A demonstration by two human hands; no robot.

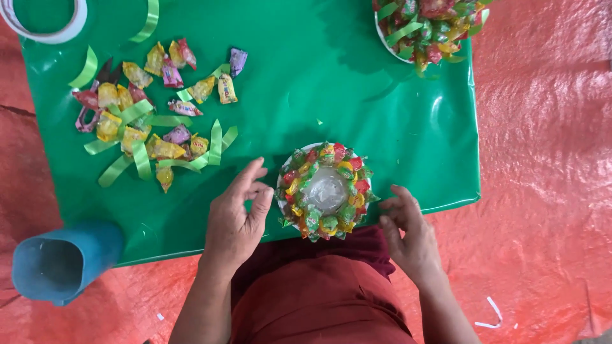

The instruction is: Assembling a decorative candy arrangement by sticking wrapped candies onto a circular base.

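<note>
Green sheet [306, 76], candy ring [326, 190] between left hand [234, 220], right hand [408, 236], fingers apart

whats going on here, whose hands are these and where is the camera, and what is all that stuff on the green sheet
There is no machine here. A camera worn on a person's head looks straight down at their own two bare hands and their lap.

The left hand and the right hand sit on either side of a candy ring, a round thing edged with wrapped sweets and clear in the middle. Neither hand grips anything; the fingers are just beside the ring.

It all lies on a green sheet spread over an orange-red mat. To the left are loose candies mixed with green ribbon strips. A tape roll lies top left, another candy bundle top right, and a blue cup lies on its side bottom left.
</note>
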